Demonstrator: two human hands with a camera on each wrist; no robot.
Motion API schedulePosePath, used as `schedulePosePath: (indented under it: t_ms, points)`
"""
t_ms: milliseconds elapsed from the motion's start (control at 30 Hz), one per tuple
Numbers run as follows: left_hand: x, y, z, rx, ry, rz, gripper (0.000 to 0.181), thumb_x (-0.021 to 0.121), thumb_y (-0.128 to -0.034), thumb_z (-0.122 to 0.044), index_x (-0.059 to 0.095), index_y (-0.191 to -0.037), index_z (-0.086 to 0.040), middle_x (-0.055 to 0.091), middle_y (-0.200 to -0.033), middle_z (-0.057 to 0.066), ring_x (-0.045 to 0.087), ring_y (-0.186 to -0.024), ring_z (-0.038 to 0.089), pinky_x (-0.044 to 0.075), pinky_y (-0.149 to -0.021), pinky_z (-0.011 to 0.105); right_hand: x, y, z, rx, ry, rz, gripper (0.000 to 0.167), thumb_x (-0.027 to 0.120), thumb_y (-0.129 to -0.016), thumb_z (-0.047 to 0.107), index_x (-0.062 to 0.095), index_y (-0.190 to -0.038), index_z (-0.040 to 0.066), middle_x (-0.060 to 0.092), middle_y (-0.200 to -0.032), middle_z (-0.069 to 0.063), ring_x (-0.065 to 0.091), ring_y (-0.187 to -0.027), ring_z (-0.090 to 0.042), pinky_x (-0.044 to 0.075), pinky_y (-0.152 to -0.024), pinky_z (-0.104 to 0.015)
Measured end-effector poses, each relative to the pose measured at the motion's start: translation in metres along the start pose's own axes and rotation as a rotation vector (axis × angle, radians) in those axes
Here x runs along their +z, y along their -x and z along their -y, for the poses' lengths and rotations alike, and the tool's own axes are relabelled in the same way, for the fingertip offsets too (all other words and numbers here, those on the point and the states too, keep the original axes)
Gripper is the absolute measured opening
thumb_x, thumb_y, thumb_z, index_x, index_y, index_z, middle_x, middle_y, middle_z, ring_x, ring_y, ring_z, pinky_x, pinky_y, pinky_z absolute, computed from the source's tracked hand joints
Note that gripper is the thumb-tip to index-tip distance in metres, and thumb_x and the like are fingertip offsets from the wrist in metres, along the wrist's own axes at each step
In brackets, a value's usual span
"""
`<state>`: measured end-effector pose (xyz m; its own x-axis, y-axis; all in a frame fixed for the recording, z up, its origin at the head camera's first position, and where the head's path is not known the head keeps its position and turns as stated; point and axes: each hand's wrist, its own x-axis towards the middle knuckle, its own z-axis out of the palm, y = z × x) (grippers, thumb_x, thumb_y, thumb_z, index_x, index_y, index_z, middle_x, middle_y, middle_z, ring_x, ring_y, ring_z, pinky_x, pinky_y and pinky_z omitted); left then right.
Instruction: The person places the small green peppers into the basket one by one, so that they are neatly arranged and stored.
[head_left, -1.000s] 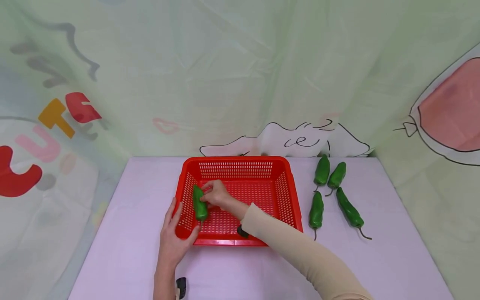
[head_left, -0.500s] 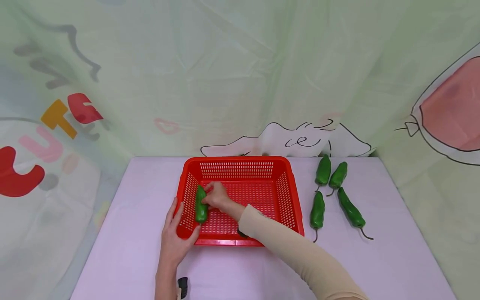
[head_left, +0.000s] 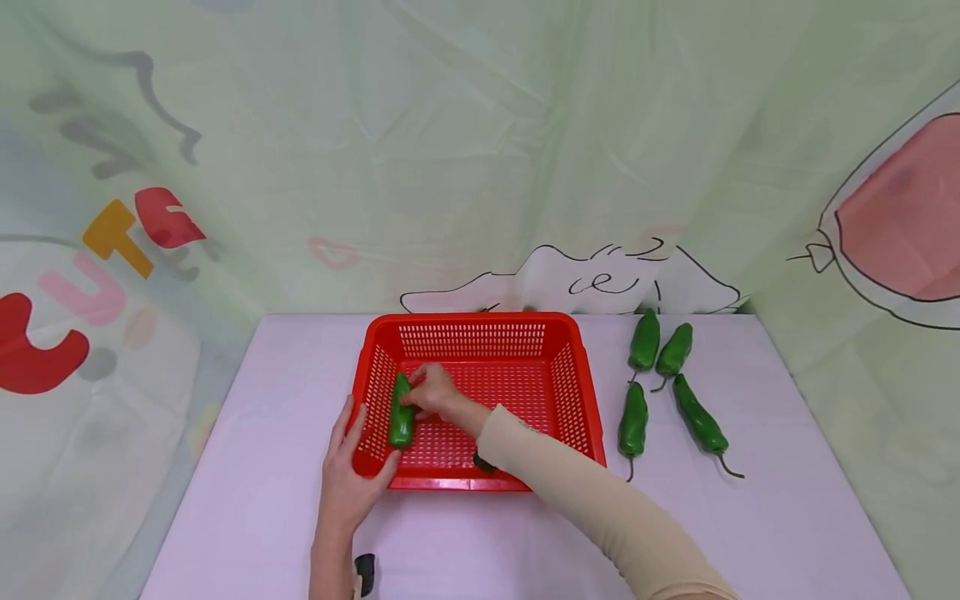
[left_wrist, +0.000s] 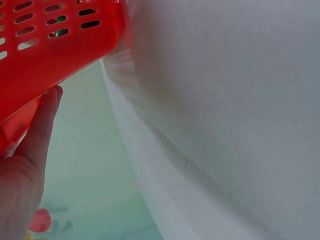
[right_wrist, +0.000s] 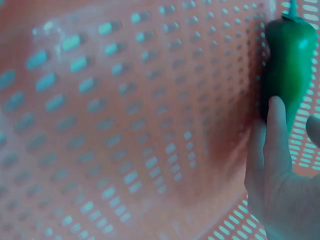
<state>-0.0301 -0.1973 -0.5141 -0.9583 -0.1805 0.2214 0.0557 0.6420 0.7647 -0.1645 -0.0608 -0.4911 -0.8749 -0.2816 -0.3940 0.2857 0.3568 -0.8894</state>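
Note:
A green pepper (head_left: pixel 401 421) lies lengthwise along the left side inside the red plastic basket (head_left: pixel 480 483). My right hand (head_left: pixel 442 396) reaches in and holds the pepper near its tip. In the right wrist view a straight finger (right_wrist: pixel 276 117) lies on the green pepper (right_wrist: pixel 290 60), with the thumb at the far right edge and the stem at the top. My left hand (head_left: pixel 348 483) rests against the basket's near-left corner, fingers along the left rim and thumb at the front. From the left wrist, that hand (left_wrist: pixel 30 165) touches the basket's outer wall (left_wrist: pixel 55 55).
To the right of the basket, several green peppers lie on the white tablecloth (head_left: pixel 750 542); the nearest green pepper (head_left: pixel 633 421) sits close to the basket's side. A printed curtain (head_left: pixel 480 167) hangs behind the table.
The pepper in the basket has turned slightly, its tip shifting right and its stem end settling lower. My right hand has moved very little with it; my left hand stays at the corner.

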Motion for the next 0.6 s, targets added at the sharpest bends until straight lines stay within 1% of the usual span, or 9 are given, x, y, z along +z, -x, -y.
schedulePosePath:
  t_ms: [100,200,267,367,433,500,567,600]
  points:
    - [0.0,0.0,0.0,-0.002,0.002,0.003,0.086,0.082,-0.0754,-0.022,0.042,-0.15,-0.01,0.026,-0.161,0.002,0.031,-0.143,0.031,0.046,-0.096,0.056,-0.005,0.002,0.006,-0.004,0.008,0.022,0.036,0.073,-0.083,-0.006,0.056,-0.115,-0.009,0.066,-0.097,-0.022,0.072,-0.083,-0.035,0.06,-0.067,-0.044]
    - [0.0,0.0,0.0,0.003,0.005,0.001,0.085,0.082,-0.0757,-0.022,0.042,-0.15,-0.01,0.026,-0.161,0.001,0.03,-0.143,0.031,0.046,-0.097,0.057,-0.012,0.006,0.012,-0.042,0.041,0.012,0.037,0.074,-0.083,-0.004,0.058,-0.116,-0.009,0.066,-0.093,-0.018,0.071,-0.081,-0.029,0.06,-0.064,-0.035]
    - [0.0,0.0,-0.001,0.008,0.006,-0.004,0.085,0.082,-0.0759,-0.022,0.043,-0.15,-0.01,0.027,-0.161,0.002,0.03,-0.143,0.032,0.045,-0.097,0.058,-0.016,0.009,0.016,-0.059,0.063,0.007,0.037,0.074,-0.084,-0.001,0.059,-0.117,-0.008,0.065,-0.092,-0.014,0.068,-0.081,-0.027,0.058,-0.062,-0.03]
    - [0.0,0.0,-0.001,0.015,0.002,-0.01,0.085,0.081,-0.0759,-0.023,0.042,-0.15,-0.01,0.027,-0.161,0.002,0.03,-0.144,0.032,0.044,-0.097,0.058,-0.025,0.015,0.022,-0.07,0.071,0.008,0.039,0.073,-0.085,0.003,0.06,-0.121,-0.006,0.064,-0.099,-0.015,0.065,-0.084,-0.029,0.057,-0.067,-0.033]
    - [0.0,0.0,-0.002,0.014,0.001,-0.007,0.085,0.081,-0.0762,-0.024,0.042,-0.15,-0.011,0.026,-0.161,0.003,0.03,-0.144,0.033,0.044,-0.097,0.058,-0.031,0.02,0.026,-0.067,0.055,0.025,0.042,0.073,-0.086,0.005,0.059,-0.125,-0.006,0.063,-0.109,-0.018,0.065,-0.091,-0.032,0.058,-0.075,-0.04]
    - [0.0,0.001,-0.002,0.007,0.001,-0.004,0.085,0.081,-0.0761,-0.024,0.042,-0.15,-0.011,0.026,-0.161,0.003,0.029,-0.144,0.033,0.044,-0.098,0.059,-0.038,0.025,0.029,-0.069,0.041,0.04,0.044,0.072,-0.088,0.007,0.059,-0.127,-0.005,0.061,-0.116,-0.021,0.064,-0.095,-0.031,0.058,-0.08,-0.044]
    - [0.0,0.001,-0.002,0.005,-0.005,-0.002,0.084,0.081,-0.0765,-0.024,0.042,-0.15,-0.011,0.026,-0.161,0.003,0.03,-0.144,0.033,0.044,-0.097,0.06,-0.046,0.03,0.031,-0.068,0.031,0.051,0.044,0.071,-0.089,0.009,0.059,-0.129,-0.003,0.058,-0.121,-0.022,0.063,-0.099,-0.03,0.057,-0.083,-0.047]
    - [-0.001,0.002,-0.001,0.005,-0.008,-0.002,0.084,0.081,-0.0767,-0.024,0.042,-0.15,-0.01,0.027,-0.161,0.004,0.03,-0.143,0.034,0.044,-0.096,0.06,-0.05,0.032,0.032,-0.07,0.02,0.06,0.044,0.07,-0.089,0.009,0.058,-0.13,-0.002,0.057,-0.123,-0.023,0.062,-0.102,-0.032,0.058,-0.082,-0.046]
